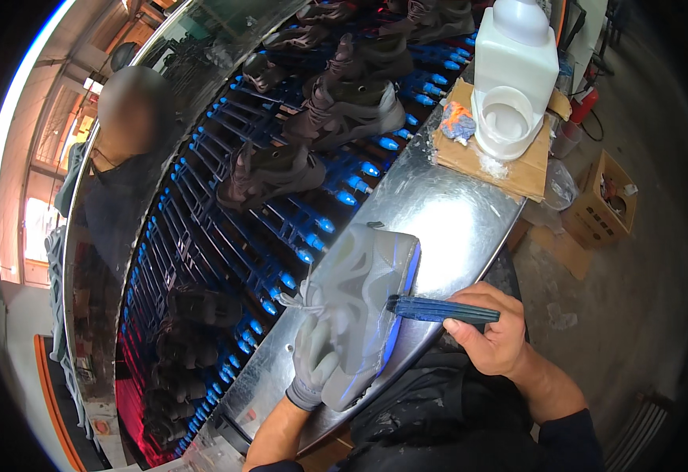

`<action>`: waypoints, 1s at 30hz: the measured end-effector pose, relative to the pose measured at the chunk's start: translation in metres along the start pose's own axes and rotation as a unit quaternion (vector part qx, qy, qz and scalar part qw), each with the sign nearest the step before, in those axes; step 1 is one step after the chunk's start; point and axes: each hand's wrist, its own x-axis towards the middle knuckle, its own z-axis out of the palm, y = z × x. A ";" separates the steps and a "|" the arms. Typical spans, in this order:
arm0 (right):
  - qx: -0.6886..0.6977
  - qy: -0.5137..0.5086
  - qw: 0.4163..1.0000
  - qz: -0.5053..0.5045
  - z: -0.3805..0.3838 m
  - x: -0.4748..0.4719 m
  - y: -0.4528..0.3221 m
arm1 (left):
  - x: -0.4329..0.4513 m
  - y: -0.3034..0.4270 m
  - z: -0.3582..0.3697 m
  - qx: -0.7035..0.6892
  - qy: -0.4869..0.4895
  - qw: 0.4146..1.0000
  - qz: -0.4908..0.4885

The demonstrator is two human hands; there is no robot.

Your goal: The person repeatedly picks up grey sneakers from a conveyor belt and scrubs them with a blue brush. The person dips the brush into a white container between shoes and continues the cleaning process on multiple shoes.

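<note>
A grey shoe upper [359, 301] without a sole lies on its side along the steel ledge [432, 218]. Blue-violet light marks its lower edge, and its laces are tied. My left hand [313, 354], in a grey knit glove, grips the shoe near the laces and toe. Bare, my right hand [491, 330] is closed around the handle of a dark blue brush [441, 310]. The dark tip of the brush is at the shoe's lower side edge; whether it presses there I cannot tell.
Dark shoe uppers [344, 112] ride on a conveyor of blue-tipped rods [220, 218] beyond the ledge. A white plastic bottle with a cup [515, 71] stands on cardboard [527, 177], beside a stained sponge [458, 122]. Across the conveyor is another person [125, 194]. On the floor sits a carton [598, 212].
</note>
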 end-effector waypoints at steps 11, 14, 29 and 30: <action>-0.046 -0.003 0.999 -0.028 -0.005 0.022 -0.001 | 0.010 -0.003 -0.003 -0.012 -0.006 1.000 0.024; -0.065 0.001 0.997 -0.044 -0.005 0.028 -0.003 | 0.012 -0.003 -0.003 -0.031 -0.010 0.999 0.018; 0.190 0.107 0.956 0.198 0.006 0.023 0.030 | 0.015 0.004 -0.001 0.001 0.040 0.999 -0.007; 0.235 0.109 0.938 0.230 0.005 0.022 0.036 | 0.013 0.003 -0.005 0.004 0.031 0.999 -0.013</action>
